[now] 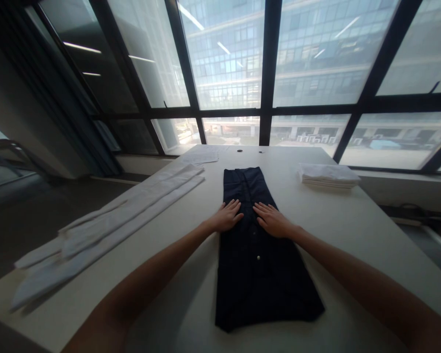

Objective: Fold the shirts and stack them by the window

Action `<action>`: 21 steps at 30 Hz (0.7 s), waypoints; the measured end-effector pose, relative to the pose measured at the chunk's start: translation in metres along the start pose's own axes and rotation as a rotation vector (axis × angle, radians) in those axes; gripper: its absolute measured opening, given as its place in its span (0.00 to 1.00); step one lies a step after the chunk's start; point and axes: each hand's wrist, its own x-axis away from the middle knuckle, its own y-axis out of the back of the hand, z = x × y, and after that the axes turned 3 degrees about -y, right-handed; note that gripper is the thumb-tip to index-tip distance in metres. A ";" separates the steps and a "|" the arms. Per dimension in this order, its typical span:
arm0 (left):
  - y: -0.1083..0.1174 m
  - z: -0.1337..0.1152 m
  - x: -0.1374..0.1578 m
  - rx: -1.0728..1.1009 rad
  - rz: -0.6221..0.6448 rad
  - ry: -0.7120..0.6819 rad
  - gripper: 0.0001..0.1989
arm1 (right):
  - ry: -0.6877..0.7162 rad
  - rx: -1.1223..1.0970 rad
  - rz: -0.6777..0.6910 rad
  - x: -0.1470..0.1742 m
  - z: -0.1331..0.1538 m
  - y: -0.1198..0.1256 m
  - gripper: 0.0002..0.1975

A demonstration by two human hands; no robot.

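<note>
Garment, dark and folded, lies beneath flattened left hand and right hand, both gripping nothing; white cloths left of it, folded white stack right.

Decent room for a hand between the dark garment mid-frame and the folded white stack at right, but those long white cloths kinda hog the left of the table.

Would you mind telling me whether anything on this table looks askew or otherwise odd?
Nothing looks spilled or damaged. The white cloths on the left lie loosely overlapped with uneven ends, which looks untidy compared with the squared-up white stack on the right. The dark garment under the left hand and right hand lies flat.
</note>
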 end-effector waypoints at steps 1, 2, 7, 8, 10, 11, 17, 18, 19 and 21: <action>0.000 0.008 -0.015 0.003 0.010 0.015 0.32 | -0.001 0.001 -0.002 0.000 0.000 0.000 0.29; -0.001 0.014 -0.028 0.001 0.009 0.029 0.32 | -0.002 0.002 -0.003 0.000 0.000 0.000 0.29; -0.007 0.030 -0.071 -0.032 -0.100 0.111 0.31 | 0.002 0.005 -0.001 0.000 -0.001 0.000 0.29; -0.008 0.031 -0.075 -0.038 -0.121 0.129 0.31 | 0.001 0.005 0.000 0.000 -0.001 0.000 0.29; -0.009 0.032 -0.080 -0.051 -0.148 0.155 0.31 | -0.004 0.001 -0.001 0.000 -0.001 0.000 0.29; -0.010 0.032 -0.081 -0.058 -0.156 0.163 0.31 | -0.007 -0.003 -0.002 0.000 -0.001 0.000 0.29; -0.011 0.026 -0.072 -0.084 -0.153 0.205 0.33 | 0.017 -0.015 0.009 0.001 -0.001 0.002 0.29; -0.011 0.025 -0.067 -0.088 -0.152 0.213 0.33 | 0.031 -0.020 0.012 0.002 -0.002 0.002 0.29; -0.011 0.024 -0.062 -0.093 -0.151 0.219 0.33 | 0.044 -0.025 0.014 0.002 -0.002 0.002 0.29; -0.012 0.021 -0.051 -0.103 -0.147 0.219 0.34 | 0.064 -0.039 0.018 0.003 -0.003 0.002 0.29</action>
